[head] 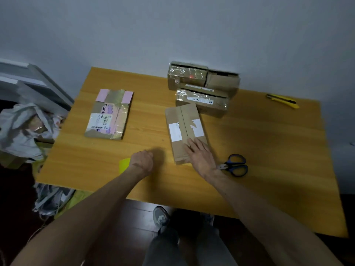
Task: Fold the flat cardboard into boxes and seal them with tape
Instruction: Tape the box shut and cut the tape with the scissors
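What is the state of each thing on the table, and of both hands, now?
Brown box: closed, lying on the table.
Pink-labelled cardboard: flattened, taped.
Back boxes: folded up, some taped.
Scissors: closed.
Utility knife: blade unclear.
Left hand: fingers curled, nothing seen held.
Right hand: fingers straight, flat on the brown box.

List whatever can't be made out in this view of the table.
Head view:
- left hand: its curled fingers hide whether it holds anything.
- yellow object: mostly behind the left wrist.
- scissors: blade tips behind the right hand wrist.
- shipping label on the flattened carton: print blurred, too small.
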